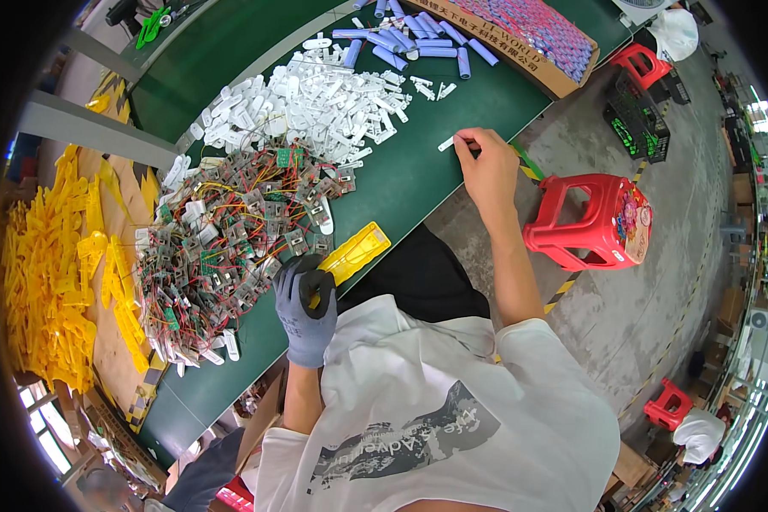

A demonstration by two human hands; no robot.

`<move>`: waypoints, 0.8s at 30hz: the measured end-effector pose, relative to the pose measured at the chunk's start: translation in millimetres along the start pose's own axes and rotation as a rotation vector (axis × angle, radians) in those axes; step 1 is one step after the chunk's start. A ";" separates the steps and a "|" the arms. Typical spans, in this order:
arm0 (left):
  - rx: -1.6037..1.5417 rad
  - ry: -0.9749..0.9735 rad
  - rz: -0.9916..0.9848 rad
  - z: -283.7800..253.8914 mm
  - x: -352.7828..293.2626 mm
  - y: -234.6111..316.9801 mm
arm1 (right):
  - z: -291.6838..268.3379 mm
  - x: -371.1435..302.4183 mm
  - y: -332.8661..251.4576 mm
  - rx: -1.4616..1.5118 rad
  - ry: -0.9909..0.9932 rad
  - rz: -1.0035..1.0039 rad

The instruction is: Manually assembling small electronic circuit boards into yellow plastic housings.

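My left hand (305,311), in a grey glove with dark fingers, is closed on a long yellow plastic shell (356,253). The shell is tilted up over the edge of the green table (410,183), its hollow side showing. Bare and pinching, my right hand (488,166) has a small white plastic piece (446,144) at its fingertips, above the table's right edge. Close to my left hand is a heap of small circuit boards with red and yellow wires (239,230). Beyond it spreads a pile of white plastic pieces (307,102).
Purple cylindrical battery cells (438,51) lie loose at the far end, beside a carton (555,79) full of cells. Yellow shells (51,273) are heaped on the left. A red stool (572,222) and a black crate (636,119) stand on the floor at right. Other people sit farther off.
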State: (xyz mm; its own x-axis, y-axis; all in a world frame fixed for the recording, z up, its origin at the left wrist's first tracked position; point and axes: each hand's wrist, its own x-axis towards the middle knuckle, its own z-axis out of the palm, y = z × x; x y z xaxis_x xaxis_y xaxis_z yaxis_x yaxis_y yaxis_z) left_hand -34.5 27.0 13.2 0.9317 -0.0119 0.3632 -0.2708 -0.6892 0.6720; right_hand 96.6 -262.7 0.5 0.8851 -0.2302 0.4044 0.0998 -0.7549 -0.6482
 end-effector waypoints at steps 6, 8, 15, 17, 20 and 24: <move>0.021 -0.007 0.046 -2.5 0.4 -4.8 | 4.4 5.7 -5.5 -0.092 -0.031 -0.190; 0.016 0.001 0.038 -2.8 2.6 -4.5 | 5.9 7.8 -1.9 -0.060 0.002 -0.310; 0.005 0.016 0.069 -3.4 2.5 -5.3 | 5.0 -5.0 -11.0 0.207 -0.197 -0.222; 0.023 0.021 0.076 -3.5 2.1 -5.4 | 5.1 -12.8 -18.6 0.309 -0.261 -0.177; 0.008 0.010 0.059 -5.5 2.5 -3.5 | 7.3 -24.9 -32.3 0.490 -0.423 -0.122; 0.004 0.003 0.051 -7.5 -2.5 -8.0 | 13.5 -37.6 -58.2 0.561 -0.648 -0.180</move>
State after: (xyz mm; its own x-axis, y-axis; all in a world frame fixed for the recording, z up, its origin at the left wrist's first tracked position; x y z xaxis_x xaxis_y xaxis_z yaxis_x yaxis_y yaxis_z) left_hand -36.6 38.0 11.7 0.9159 -0.0448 0.3988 -0.3170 -0.6904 0.6503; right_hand 63.7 -201.8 14.3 0.9015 0.3860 0.1955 0.3209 -0.2936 -0.9004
